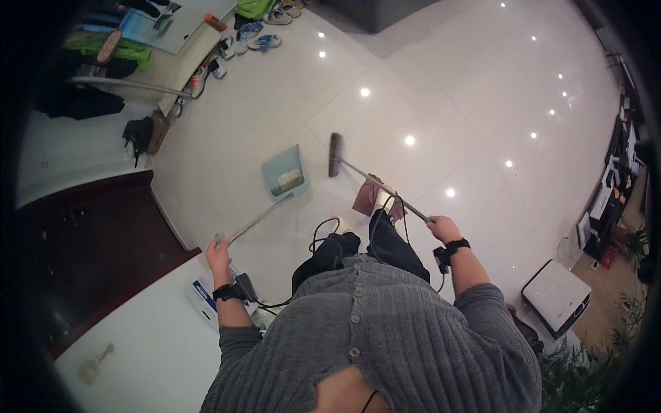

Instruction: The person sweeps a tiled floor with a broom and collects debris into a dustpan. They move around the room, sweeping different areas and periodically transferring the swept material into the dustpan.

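My left hand [219,253] grips the top of the long metal handle of a light blue dustpan [272,173], which rests on the tiled floor ahead and to the left. Inside the pan, near its handle side, lies a pale comb-like piece [289,179] with something dark beside it. In my right hand [444,229] is the end of a broom's long handle. The dark bristle head of the broom [335,155] is at the floor, right of the dustpan and apart from it. A maroon cloth [366,196] lies under or beside my right foot.
Shoes [264,43] line a low shelf at the upper left. A dark red door [113,263] stands at left. At right are a white box-shaped appliance [556,297], green plants [588,366] and a cluttered long unit. Cables hang from my wrists near my legs.
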A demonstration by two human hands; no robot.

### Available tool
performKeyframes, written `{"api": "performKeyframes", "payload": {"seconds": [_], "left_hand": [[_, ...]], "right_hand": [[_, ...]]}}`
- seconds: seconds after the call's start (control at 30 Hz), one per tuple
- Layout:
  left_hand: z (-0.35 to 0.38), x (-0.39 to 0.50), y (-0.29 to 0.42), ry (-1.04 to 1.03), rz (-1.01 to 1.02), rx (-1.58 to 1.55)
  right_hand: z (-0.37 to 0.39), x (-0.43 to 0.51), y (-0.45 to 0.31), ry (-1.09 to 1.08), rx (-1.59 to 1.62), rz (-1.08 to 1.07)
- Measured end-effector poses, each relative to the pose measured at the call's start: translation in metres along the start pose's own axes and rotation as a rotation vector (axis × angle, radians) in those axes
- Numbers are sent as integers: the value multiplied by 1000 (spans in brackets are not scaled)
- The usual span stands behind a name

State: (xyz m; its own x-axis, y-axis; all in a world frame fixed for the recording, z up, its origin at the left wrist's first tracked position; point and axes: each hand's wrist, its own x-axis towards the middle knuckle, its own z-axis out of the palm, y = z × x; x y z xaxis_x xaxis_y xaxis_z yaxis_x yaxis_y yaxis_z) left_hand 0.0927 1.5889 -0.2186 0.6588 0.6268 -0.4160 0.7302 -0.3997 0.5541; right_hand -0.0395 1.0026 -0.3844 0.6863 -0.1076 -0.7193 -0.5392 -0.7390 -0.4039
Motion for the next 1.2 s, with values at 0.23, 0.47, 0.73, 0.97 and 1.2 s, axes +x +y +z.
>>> {"api": "performKeyframes", "payload": {"seconds": [0.23,0.47,0.73,0.97,1.2], "left_hand": [[52,10,64,53,188,90],[87,43,140,-38,222,88],[155,130,229,-70,564,415],[176,140,291,-174,496,527],[212,175,338,-231,456,577]], "right_hand": [[-29,-117,158,144,420,561],[-40,-148,184,337,327,728],[-18,-118,93,320,308,706],[-55,-79,45,201,476,869],[-66,-80,46,205,650,917]]}}
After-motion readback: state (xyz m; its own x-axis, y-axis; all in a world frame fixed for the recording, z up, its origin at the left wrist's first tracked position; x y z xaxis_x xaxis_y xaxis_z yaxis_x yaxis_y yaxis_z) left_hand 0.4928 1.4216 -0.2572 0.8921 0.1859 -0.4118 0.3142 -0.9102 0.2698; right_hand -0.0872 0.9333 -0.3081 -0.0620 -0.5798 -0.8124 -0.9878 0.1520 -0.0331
